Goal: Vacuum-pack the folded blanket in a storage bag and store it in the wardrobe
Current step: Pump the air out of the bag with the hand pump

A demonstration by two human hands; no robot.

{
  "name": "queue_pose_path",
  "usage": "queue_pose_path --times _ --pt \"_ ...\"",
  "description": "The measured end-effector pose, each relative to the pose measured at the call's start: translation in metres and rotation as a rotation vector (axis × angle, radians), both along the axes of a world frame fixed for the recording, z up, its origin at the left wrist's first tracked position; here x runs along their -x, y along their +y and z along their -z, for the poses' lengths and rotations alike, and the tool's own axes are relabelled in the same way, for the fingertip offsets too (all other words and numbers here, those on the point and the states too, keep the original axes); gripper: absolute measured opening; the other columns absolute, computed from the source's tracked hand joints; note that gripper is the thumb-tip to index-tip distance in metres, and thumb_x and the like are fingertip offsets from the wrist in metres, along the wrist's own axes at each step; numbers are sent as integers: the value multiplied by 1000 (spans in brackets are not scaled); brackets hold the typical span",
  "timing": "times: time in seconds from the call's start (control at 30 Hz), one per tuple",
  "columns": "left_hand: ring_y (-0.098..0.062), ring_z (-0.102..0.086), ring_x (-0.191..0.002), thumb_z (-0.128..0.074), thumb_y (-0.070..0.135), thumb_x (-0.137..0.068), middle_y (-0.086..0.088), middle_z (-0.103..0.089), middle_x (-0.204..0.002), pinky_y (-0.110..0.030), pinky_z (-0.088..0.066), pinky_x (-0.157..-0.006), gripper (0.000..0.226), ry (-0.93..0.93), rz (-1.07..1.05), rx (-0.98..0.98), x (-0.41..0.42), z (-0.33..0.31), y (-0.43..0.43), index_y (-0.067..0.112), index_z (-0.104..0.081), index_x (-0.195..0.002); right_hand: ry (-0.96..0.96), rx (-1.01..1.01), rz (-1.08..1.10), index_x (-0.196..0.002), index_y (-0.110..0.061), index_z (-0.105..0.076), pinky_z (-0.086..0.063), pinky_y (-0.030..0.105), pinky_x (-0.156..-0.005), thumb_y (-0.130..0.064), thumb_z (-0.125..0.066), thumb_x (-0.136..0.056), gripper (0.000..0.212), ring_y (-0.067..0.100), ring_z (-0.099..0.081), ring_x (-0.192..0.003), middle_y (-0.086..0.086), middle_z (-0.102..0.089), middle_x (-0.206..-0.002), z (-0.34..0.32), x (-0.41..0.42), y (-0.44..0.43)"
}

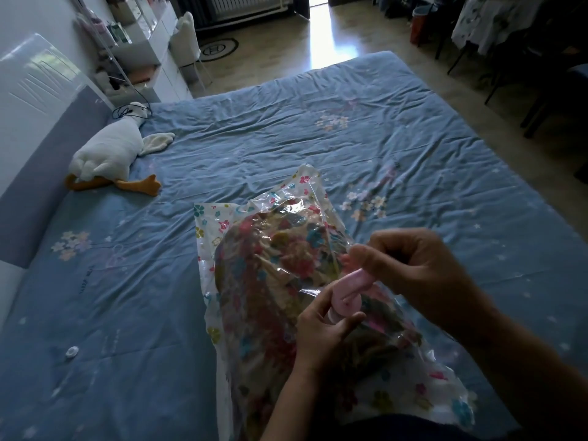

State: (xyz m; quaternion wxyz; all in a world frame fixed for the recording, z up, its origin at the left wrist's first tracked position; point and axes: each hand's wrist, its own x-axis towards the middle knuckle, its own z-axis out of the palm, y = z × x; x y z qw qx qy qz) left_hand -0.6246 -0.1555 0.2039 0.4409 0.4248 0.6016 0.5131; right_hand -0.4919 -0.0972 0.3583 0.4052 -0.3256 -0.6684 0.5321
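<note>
A clear storage bag printed with small flowers lies on the blue bed sheet, and the folded flowery blanket shows through it. A small pink hand pump stands on the bag's top side. My left hand grips the pump's lower part. My right hand holds its upper end, fingers curled round it. The bag's near end is partly hidden by my forearms.
A white plush goose with orange feet lies at the bed's left by the grey headboard. A small white cap sits on the sheet at the lower left. White shelves and a chair stand beyond the bed.
</note>
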Motion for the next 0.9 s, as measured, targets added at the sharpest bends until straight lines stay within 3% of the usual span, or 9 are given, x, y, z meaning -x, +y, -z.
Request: queue_pose_path --times 0.1,0.23,0.3,0.53,0.63,0.7,0.77,0.83,0.9 --pt "-9 -68 -104 -86 14 -70 7 -74 -108 -26 -53 -91 52 -4 -9 14 -3 0 -1 13 -68 -118 60 -17 -16 -55 1 -44 -33 9 -41 -14 -60 -84 36 -7 -45 -37 -13 -50 -38 3 2 2" --pt "-11 -70 -100 -85 3 -69 1 -75 -106 -22 -54 -86 52 -32 -11 16 -4 3 0 11 -68 -117 -337 7 59 -52 -9 -45 -31 25 -48 -62 -64 -73 60 2 -35 -46 -4 -40 -49 72 1 3" --pt "-12 -70 -98 -84 1 -69 0 -75 -105 -24 -55 -85 50 -40 -3 11 -3 3 -1 10 -68 -116 -386 24 60 -51 -10 -46 -30 26 -48 -68 -63 -70 63 2 -34 -46 -4 -39 -49 87 -2 3" --pt "-12 -66 -110 -87 39 -63 7 -72 -113 -34 -52 -97 63 -1 5 10 -1 0 2 20 -67 -120 70 -6 -22 -53 10 -42 -34 6 -42 -17 -56 -80 41 -8 -50 -39 -12 -51 -38 -6 -1 4" --pt "-13 -67 -108 -88 40 -63 5 -73 -111 -37 -52 -98 63 0 -1 17 -3 2 1 18 -68 -118 -169 18 22 -53 6 -46 -34 20 -45 -52 -66 -78 66 0 -43 -44 -9 -48 -46 30 3 2" --pt "-12 -69 -105 -89 25 -65 5 -74 -108 -32 -54 -95 56 4 12 30 -3 5 2 20 -68 -117 -313 67 35 -48 -11 -46 -31 27 -47 -75 -59 -61 67 3 -36 -46 -7 -41 -47 73 -2 6" --pt "-8 -69 -103 -87 10 -67 9 -74 -106 -23 -53 -91 53 0 2 26 -2 4 1 22 -68 -115 -363 102 5 -50 -10 -49 -34 35 -48 -84 -56 -58 75 5 -38 -48 -1 -45 -47 81 -4 4" --pt "-7 -67 -107 -87 11 -68 10 -73 -109 -23 -51 -93 53 11 8 6 0 4 4 19 -68 -117 -273 68 13 -55 2 -51 -38 31 -45 -66 -64 -72 71 1 -44 -46 0 -52 -44 48 -1 3" --pt "-10 -67 -109 -87 16 -68 9 -73 -110 -29 -52 -96 52 21 12 5 2 5 5 20 -68 -116 -91 34 14 -53 2 -46 -33 14 -42 -32 -63 -82 48 -7 -43 -40 -9 -51 -39 7 0 5"
